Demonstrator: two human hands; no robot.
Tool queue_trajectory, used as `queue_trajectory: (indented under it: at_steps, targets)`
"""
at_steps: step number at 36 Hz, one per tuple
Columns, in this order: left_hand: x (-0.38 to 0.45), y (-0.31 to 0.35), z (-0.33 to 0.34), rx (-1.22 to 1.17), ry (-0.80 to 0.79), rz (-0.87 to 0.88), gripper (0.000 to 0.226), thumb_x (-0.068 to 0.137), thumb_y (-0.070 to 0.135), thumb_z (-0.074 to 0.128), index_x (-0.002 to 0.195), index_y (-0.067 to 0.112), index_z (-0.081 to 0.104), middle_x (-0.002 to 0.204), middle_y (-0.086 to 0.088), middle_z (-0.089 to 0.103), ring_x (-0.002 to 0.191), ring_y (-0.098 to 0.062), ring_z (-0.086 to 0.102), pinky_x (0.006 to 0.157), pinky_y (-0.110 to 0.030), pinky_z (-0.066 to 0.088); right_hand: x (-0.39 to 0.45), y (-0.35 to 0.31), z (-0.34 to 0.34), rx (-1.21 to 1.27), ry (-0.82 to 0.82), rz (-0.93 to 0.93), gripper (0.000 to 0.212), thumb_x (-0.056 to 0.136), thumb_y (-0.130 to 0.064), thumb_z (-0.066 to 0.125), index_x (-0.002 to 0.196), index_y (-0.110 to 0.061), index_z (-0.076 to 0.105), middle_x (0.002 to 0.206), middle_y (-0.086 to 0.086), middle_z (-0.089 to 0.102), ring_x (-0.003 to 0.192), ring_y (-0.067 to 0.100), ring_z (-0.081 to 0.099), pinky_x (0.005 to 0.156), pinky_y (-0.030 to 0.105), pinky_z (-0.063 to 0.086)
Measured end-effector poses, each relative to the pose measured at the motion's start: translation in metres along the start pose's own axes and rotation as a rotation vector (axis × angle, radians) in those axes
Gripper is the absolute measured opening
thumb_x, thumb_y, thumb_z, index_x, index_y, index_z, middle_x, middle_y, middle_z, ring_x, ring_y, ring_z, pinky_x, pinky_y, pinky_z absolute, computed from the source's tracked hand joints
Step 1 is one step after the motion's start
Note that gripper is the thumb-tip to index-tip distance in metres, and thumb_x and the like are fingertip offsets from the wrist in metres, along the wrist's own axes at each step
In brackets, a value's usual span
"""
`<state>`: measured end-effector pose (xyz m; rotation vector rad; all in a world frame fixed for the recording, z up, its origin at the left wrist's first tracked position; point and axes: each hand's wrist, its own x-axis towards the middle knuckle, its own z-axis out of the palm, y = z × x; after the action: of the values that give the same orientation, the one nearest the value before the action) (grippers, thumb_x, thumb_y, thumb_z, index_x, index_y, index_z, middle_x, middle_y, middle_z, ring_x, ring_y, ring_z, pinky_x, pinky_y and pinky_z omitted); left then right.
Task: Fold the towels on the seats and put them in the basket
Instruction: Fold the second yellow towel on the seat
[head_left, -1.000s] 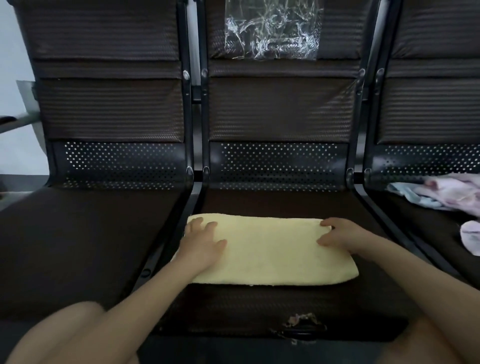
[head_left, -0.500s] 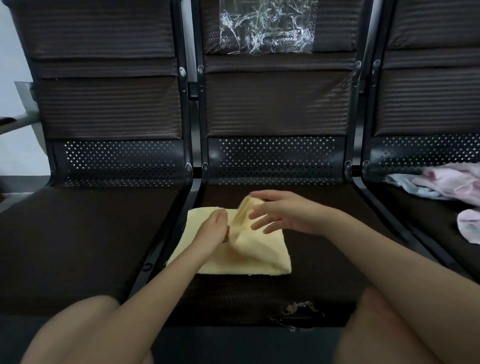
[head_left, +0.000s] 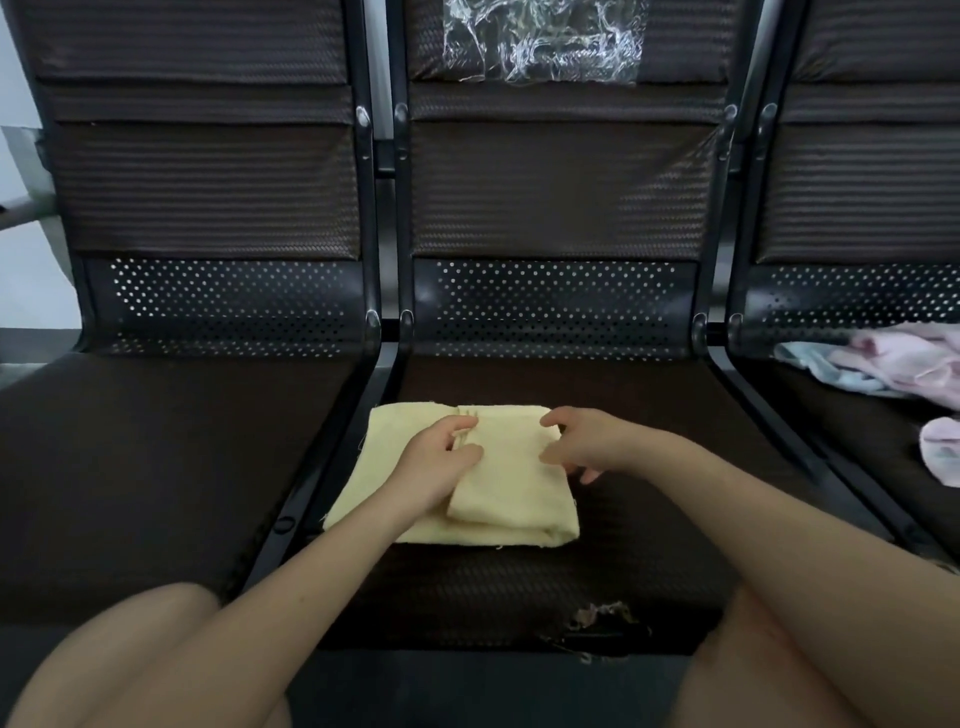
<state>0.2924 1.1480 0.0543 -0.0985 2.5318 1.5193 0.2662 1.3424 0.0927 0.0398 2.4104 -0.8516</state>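
A pale yellow towel (head_left: 498, 493) lies on the middle seat (head_left: 649, 519), its right part folded over onto the left so a narrower flap sits on top. My left hand (head_left: 441, 457) pinches the flap's left edge near the towel's middle. My right hand (head_left: 587, 441) rests at the towel's right fold, fingers curled over that edge. A heap of pink and light blue towels (head_left: 893, 364) lies on the right seat, with another pink piece (head_left: 940, 452) in front of it. No basket is in view.
Three dark perforated seats stand in a row, split by black metal frames (head_left: 384, 364). Crumpled clear plastic (head_left: 540, 41) clings to the middle backrest. The left seat (head_left: 156, 467) holds nothing. My knees show at the bottom corners.
The towel was a long strip under both flat hands. My right hand carried its right end over to the left, and the flap now lies flat on top.
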Motion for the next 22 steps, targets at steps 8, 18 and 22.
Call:
queue_trajectory:
  at_steps: [8, 18, 22]
  targets:
    - [0.002, 0.001, -0.004, 0.527, -0.100, 0.030, 0.044, 0.097, 0.030, 0.048, 0.141, 0.027, 0.043, 0.100, 0.003, 0.059, 0.089, -0.014, 0.054, 0.064, -0.023, 0.036, 0.001, 0.004, 0.012, 0.320, -0.065, 0.079, 0.079, 0.089, -0.019, 0.066, 0.153, -0.017, 0.019, 0.132, 0.007, 0.042, 0.101, 0.019, 0.054, 0.067, 0.028, 0.052]
    - [0.000, 0.001, -0.012, 0.320, -0.096, -0.017, 0.039, 0.097, 0.030, 0.051, 0.136, 0.028, 0.051, 0.102, 0.011, 0.054, 0.090, -0.007, 0.052, 0.073, -0.019, 0.038, -0.004, -0.003, 0.016, 0.312, 0.040, -0.074, 0.054, 0.089, -0.014, 0.063, 0.140, -0.021, 0.047, 0.129, 0.003, 0.047, 0.109, 0.019, 0.052, 0.079, 0.026, 0.049]
    - [-0.004, 0.007, -0.008, 0.162, -0.040, 0.015, 0.030, 0.095, 0.025, 0.054, 0.123, 0.029, 0.060, 0.108, 0.006, 0.060, 0.092, -0.007, 0.055, 0.076, -0.019, 0.042, -0.016, -0.013, -0.002, 0.425, 0.183, -0.137, 0.039, 0.089, -0.014, 0.058, 0.127, -0.022, 0.061, 0.109, -0.004, 0.056, 0.088, 0.006, 0.054, 0.063, 0.017, 0.044]
